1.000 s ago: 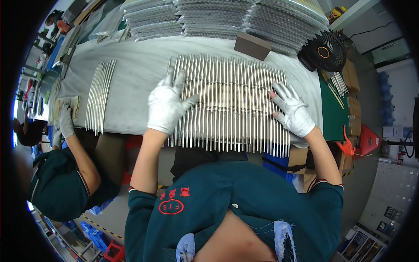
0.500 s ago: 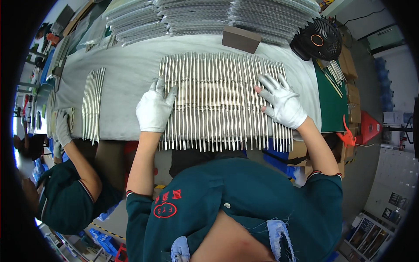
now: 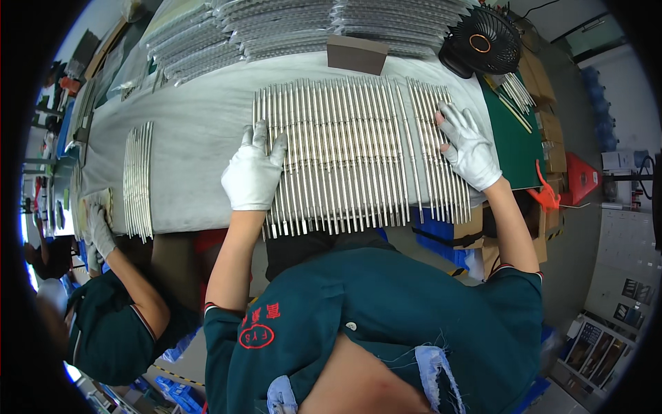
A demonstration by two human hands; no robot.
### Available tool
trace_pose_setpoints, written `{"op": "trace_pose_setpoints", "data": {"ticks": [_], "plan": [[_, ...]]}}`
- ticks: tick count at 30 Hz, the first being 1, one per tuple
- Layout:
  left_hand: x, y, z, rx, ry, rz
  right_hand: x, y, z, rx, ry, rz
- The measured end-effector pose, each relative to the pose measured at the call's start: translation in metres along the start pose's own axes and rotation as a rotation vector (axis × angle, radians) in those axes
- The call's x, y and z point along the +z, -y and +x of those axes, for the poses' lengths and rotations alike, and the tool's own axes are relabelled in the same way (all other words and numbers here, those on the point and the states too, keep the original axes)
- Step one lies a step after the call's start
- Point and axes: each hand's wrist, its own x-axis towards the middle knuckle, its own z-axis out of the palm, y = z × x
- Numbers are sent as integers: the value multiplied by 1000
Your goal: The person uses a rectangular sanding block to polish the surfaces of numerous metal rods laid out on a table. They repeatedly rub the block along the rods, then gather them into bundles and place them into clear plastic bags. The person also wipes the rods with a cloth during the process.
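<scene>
A wide row of thin silvery metal rods lies side by side on the cloth-covered table, their near ends jutting past its edge. My left hand, in a white glove with some bare fingertips, rests flat on the row's left end, fingers apart. Gloved the same way, my right hand lies with spread fingers on a smaller group of rods at the right. A gap parts this group from the main row, with a single rod standing apart in it.
Behind the rods sits a brown block, before stacks of plastic-wrapped rods. A black fan stands at the back right, near loose rods. At left, a co-worker's gloved hand is near another rod group.
My right hand has shifted right with a group of rods, and a gap has opened between them and the main row. The left hand stays on the left end.
</scene>
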Motion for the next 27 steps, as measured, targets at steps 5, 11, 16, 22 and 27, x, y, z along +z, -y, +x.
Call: {"op": "trace_pose_setpoints", "data": {"ticks": [5,11,16,22,27], "plan": [[2,-18,-2,-26,52,29,-25,6,-21,187,-240,184],[2,-23,-5,-13,56,16,-62,-14,-104,628,-625,665],[16,1,-5,60,-18,-153,-76,-34,-204,1023,-963,458],[15,16,-8,-42,-17,-380,-72,-69,-361,1475,-1136,294],[15,14,-8,-45,-5,-664,29,-75,-501,1829,-79,-109]]}}
